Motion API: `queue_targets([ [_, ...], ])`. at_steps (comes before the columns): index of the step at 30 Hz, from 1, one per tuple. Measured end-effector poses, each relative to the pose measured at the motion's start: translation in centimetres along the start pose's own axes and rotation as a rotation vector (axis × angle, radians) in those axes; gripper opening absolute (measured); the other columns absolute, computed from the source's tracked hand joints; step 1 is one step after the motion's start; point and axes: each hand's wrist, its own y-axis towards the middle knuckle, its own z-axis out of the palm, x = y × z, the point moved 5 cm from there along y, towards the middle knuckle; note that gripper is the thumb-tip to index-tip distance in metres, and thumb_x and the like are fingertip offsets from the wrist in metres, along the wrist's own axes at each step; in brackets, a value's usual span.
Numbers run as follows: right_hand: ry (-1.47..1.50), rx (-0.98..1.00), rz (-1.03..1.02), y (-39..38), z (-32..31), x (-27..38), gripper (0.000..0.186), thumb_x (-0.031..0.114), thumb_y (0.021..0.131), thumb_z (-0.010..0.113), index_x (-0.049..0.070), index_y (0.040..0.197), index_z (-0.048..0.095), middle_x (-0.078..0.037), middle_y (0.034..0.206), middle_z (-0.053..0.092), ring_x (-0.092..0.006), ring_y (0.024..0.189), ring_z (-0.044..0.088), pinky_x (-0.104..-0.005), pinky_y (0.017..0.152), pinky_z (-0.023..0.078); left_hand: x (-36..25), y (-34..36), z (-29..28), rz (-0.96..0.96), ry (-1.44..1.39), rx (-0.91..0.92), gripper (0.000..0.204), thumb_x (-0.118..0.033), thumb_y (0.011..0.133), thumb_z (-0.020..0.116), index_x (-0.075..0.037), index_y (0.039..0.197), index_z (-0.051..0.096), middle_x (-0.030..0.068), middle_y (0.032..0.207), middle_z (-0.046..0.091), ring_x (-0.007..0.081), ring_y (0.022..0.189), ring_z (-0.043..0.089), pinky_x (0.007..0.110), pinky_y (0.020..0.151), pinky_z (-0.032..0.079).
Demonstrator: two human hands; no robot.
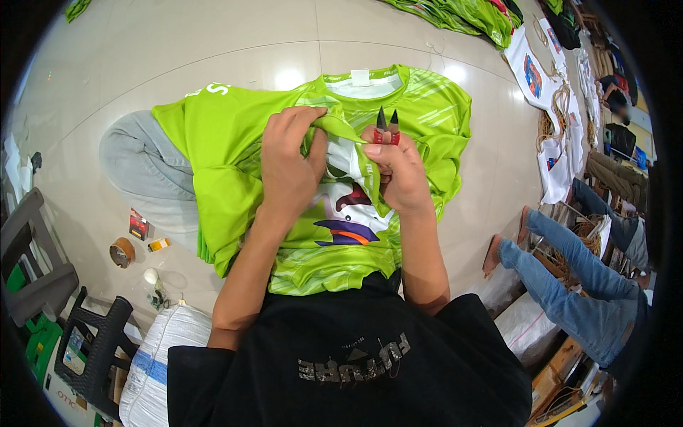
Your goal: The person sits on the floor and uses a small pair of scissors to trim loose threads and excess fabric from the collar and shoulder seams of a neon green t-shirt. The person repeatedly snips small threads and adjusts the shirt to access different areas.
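A lime-green printed shirt (434,135) lies across my lap and the floor in front of me, its collar at the far side. My left hand (290,160) grips a folded edge of it, fingers curled over the cloth. My right hand (403,174) pinches the same raised edge between thumb and fingers. Tucked in that right hand is a pair of thread snips (386,130) with red handles, dark pointed blades facing up and slightly apart. The lifted cloth shows a white inner side. My palms and some fingertips are hidden.
To the left are a tape roll (122,252), a small red-and-black box (139,224), a dark plastic stool (92,349) and a white sack (167,349). More green garments (462,18) lie at the far right. A person in jeans (576,263) is on the right, near white printed cloths (533,75).
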Motion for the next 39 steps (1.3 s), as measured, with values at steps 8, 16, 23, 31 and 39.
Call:
queue_targets([
  [8, -0.17, -0.203, -0.096, 0.2, -1.8, 2.3, 0.019, 0.024, 0.096, 0.061, 0.005, 0.096, 0.065, 0.006, 0.086, 0.053, -0.0055, 0.083, 0.046, -0.0245, 0.077, 0.037, 0.8, -0.6, -0.6, -0.406, -0.656, 0.12, 0.016, -0.007, 0.102, 0.053, 0.0, 0.11, 0.065, -0.0011, 0.081, 0.058, 0.0044, 0.065, 0.04, 0.023, 0.059, 0.034],
  [16, -0.079, -0.215, -0.143, 0.4, -1.7, 1.8, 0.018, 0.021, 0.101, 0.06, 0.004, 0.103, 0.064, 0.004, 0.096, 0.057, -0.0072, 0.093, 0.048, -0.0264, 0.088, 0.039, 2.0, -1.1, -0.8, -0.514, -0.685, 0.33, 0.024, -0.025, 0.106, 0.058, -0.004, 0.094, 0.062, -0.0116, 0.067, 0.04, 0.0002, 0.061, 0.03, 0.023, 0.053, 0.024],
  [23, -0.021, -0.225, -0.141, 0.2, -1.7, 1.7, 0.014, 0.02, 0.102, 0.06, 0.006, 0.102, 0.062, 0.006, 0.094, 0.053, -0.0052, 0.09, 0.045, -0.0249, 0.084, 0.038, 1.0, -0.7, -1.5, -0.444, -0.746, 0.16, 0.025, -0.025, 0.107, 0.059, -0.003, 0.095, 0.063, -0.0104, 0.076, 0.045, 0.0003, 0.069, 0.035, 0.021, 0.06, 0.028],
  [31, -0.413, -0.224, -0.234, 1.0, -1.3, 2.2, 0.02, 0.021, 0.104, 0.058, 0.002, 0.099, 0.06, 0.005, 0.083, 0.052, -0.0051, 0.076, 0.044, -0.0252, 0.069, 0.039, 1.3, -0.7, -1.9, -0.51, -0.751, 0.164, 0.025, -0.024, 0.105, 0.063, -0.001, 0.096, 0.066, -0.0106, 0.078, 0.052, 0.0003, 0.07, 0.038, 0.021, 0.061, 0.029],
  [39, -0.806, -0.454, -0.368, 0.7, -0.7, 4.7, 0.024, 0.02, 0.104, 0.058, -0.003, 0.105, 0.06, -0.009, 0.071, 0.058, -0.0151, 0.064, 0.053, -0.0314, 0.063, 0.045, 2.1, -1.3, -1.5, -0.706, -0.894, 0.07, 0.023, -0.024, 0.104, 0.064, -0.001, 0.103, 0.067, -0.0056, 0.08, 0.064, -0.0013, 0.067, 0.044, 0.02, 0.058, 0.033],
])
